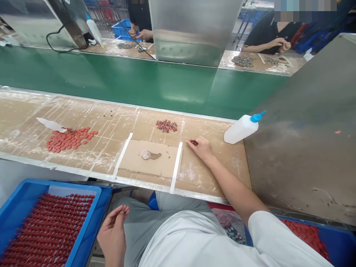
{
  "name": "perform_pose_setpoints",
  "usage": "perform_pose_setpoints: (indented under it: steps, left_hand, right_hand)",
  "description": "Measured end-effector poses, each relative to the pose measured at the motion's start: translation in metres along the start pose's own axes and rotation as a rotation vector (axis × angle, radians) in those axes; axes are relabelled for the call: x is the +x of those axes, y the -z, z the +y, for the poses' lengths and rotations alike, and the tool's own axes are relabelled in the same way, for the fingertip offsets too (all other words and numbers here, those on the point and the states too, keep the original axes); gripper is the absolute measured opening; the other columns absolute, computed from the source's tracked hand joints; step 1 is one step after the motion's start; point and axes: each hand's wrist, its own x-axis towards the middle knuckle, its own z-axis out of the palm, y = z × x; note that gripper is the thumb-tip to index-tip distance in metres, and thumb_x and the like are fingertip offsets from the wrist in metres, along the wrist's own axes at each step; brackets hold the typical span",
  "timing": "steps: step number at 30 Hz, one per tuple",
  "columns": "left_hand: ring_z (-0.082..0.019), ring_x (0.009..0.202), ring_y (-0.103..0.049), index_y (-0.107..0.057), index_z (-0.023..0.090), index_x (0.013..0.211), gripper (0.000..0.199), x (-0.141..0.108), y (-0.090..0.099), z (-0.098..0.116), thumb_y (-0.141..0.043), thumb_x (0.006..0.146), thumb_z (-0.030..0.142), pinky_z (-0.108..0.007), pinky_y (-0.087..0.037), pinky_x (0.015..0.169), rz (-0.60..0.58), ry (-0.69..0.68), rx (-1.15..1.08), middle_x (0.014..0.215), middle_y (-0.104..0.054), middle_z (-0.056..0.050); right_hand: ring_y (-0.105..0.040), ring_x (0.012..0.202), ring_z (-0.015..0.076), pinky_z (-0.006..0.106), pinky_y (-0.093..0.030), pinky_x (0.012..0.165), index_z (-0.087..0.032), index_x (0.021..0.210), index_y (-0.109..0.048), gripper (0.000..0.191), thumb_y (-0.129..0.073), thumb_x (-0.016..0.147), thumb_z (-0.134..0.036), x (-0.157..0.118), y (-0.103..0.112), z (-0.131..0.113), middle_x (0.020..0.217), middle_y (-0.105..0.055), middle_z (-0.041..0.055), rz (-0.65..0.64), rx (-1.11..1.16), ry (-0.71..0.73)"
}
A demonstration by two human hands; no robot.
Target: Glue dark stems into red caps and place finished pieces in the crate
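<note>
**A scratched tan tabletop (30, 111) carrying red parts and a bottle**

Toward the left we see a loose heap of flat red discs (71, 140), with a flat white scrap (51, 124) touching its edge. Further right lies a tight cluster of small red parts (166, 126). Below that cluster, a cardboard sheet (148, 158) sits between two white tape strips (121, 157), and on it we can make out a small round clear piece (146, 154) beside a brown stain (155, 156). Near the right end, a white squeeze bottle (241, 128) with a blue nozzle lies on its side.
</note>
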Motion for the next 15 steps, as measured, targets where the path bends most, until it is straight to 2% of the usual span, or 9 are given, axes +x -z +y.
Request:
perform_pose_setpoints:
  steps: [2,4,10,15]
  left_hand:
    - [-0.018,0.079,-0.069,-0.068,0.014,0.089,0.029,0.004,0.023,-0.028,-0.075,0.065,0.028,-0.042,-0.053,0.092,0.086,0.068,-0.037,0.085,-0.071,-0.003]
    - [-0.018,0.081,-0.069,-0.068,0.014,0.088,0.028,0.007,0.035,-0.051,-0.075,0.064,0.028,-0.042,-0.052,0.094,0.146,0.120,-0.072,0.083,-0.070,-0.004]
    - [-0.019,0.081,-0.069,-0.068,0.014,0.089,0.027,0.017,0.046,-0.094,-0.070,0.066,0.028,-0.044,-0.052,0.093,0.174,0.149,-0.100,0.084,-0.070,-0.005]
    - [-0.021,0.081,-0.070,-0.066,0.015,0.087,0.023,0.021,0.058,-0.117,-0.064,0.069,0.028,-0.044,-0.055,0.088,0.225,0.135,-0.062,0.084,-0.071,-0.007]
  right_hand:
    - [-0.065,0.076,0.0179,0.029,-0.049,0.072,-0.019,0.084,-0.071,0.031,-0.057,0.086,-0.047,0.000,0.000,0.000,0.082,-0.070,0.0059,0.006,-0.003,0.004]
    - [-0.066,0.078,0.0185,0.029,-0.050,0.074,-0.019,0.084,-0.072,0.030,-0.057,0.085,-0.046,0.000,0.001,0.002,0.084,-0.072,0.0062,0.001,-0.012,-0.007]
    - [-0.067,0.072,0.0198,0.031,-0.050,0.070,-0.020,0.082,-0.073,0.033,-0.061,0.078,-0.050,0.010,-0.002,0.004,0.079,-0.073,0.0065,-0.026,-0.010,-0.160]
    - [-0.059,0.052,0.0143,0.024,-0.044,0.051,-0.017,0.079,-0.072,0.037,-0.065,0.072,-0.053,0.027,-0.008,-0.007,0.062,-0.068,0.0037,-0.004,0.193,-0.367]
